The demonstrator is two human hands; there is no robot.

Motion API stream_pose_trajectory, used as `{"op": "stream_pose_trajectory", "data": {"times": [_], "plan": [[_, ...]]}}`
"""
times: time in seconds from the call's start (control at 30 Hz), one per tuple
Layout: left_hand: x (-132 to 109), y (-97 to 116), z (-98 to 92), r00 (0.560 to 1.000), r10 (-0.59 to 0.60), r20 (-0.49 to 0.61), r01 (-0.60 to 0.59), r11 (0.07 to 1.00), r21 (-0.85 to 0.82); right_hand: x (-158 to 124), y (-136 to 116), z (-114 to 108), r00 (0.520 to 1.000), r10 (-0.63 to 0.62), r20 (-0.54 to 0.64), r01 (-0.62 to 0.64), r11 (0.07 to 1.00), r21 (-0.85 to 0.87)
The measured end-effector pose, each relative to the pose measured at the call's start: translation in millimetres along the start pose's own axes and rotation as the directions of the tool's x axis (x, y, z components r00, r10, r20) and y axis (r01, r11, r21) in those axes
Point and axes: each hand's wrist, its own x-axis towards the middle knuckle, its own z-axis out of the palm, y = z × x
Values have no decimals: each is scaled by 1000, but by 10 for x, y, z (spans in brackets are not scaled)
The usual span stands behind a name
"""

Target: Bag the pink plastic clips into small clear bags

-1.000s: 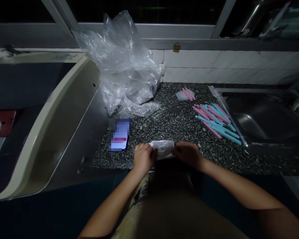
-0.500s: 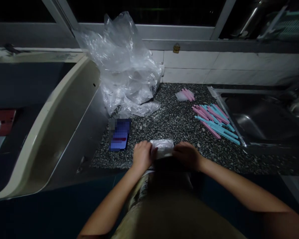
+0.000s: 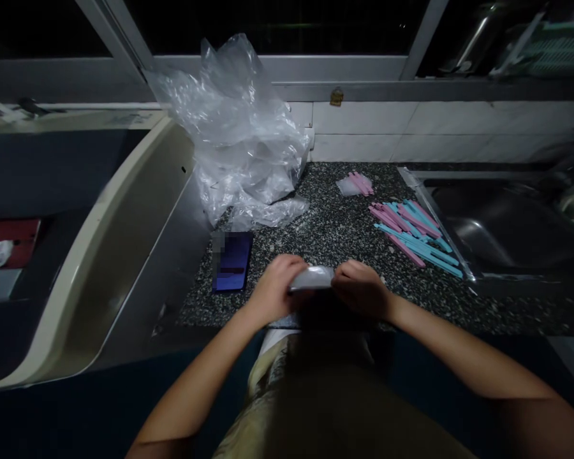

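Near the front edge of the speckled counter, a small clear plastic packet (image 3: 314,278) is stretched between both hands. My left hand (image 3: 280,287) is closed on its left end, and my right hand (image 3: 361,287) pinches its right end. Shadow hides the packet's lower side, and what it contains cannot be made out. To the right lies a loose pile of pink and blue plastic sticks (image 3: 414,233). Behind that pile, a few pink sticks (image 3: 361,183) rest on another small clear packet (image 3: 347,186).
A large crumpled plastic bag (image 3: 249,134) stands at the back left. A phone (image 3: 234,261) lies left of my hands. Farther left is a bulky beige-edged appliance (image 3: 124,191). A steel sink (image 3: 507,223) is set into the speckled counter (image 3: 325,236) on the right.
The packet has gone from lying flatter to being tilted or folded, with less of its face showing. My left hand has turned and wrapped further round its end.
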Motion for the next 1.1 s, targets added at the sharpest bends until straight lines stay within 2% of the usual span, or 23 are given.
{"op": "stream_pose_trajectory", "data": {"times": [0.07,0.13,0.27,0.4,0.57,0.73,0.8,0.9,0.97,1.03,1.1], "plan": [[53,156,68,998,37,52,-35,999,-28,61,9,-55,1000,0,-4,0,999,50],[115,230,130,999,-6,44,8,999,-47,123,23,-111,1000,19,-19,-16,993,113],[205,225,115,994,-77,-79,55,968,-245,233,85,-208,997,68,-38,-55,958,281],[206,199,-3,974,-165,-154,74,879,-472,284,162,-222,993,98,-62,-64,908,413],[234,145,-56,959,-261,-113,160,823,-545,312,186,-168,988,127,-88,-64,852,519],[409,83,2,958,-283,-40,200,763,-614,363,199,-167,984,176,-30,-134,836,532],[465,64,56,931,-363,-42,241,695,-677,369,214,-173,965,262,7,-218,787,577],[503,37,142,864,-500,-49,300,591,-749,356,247,-182,902,423,85,-371,663,650],[520,16,186,839,-543,-40,316,545,-777,351,271,-190,863,486,138,-436,579,689],[554,-5,212,833,-553,-16,319,504,-803,364,296,-196,838,516,178,-468,512,720],[608,-26,222,846,-532,17,316,476,-821,394,320,-197,821,530,211,-490,466,737]]}}
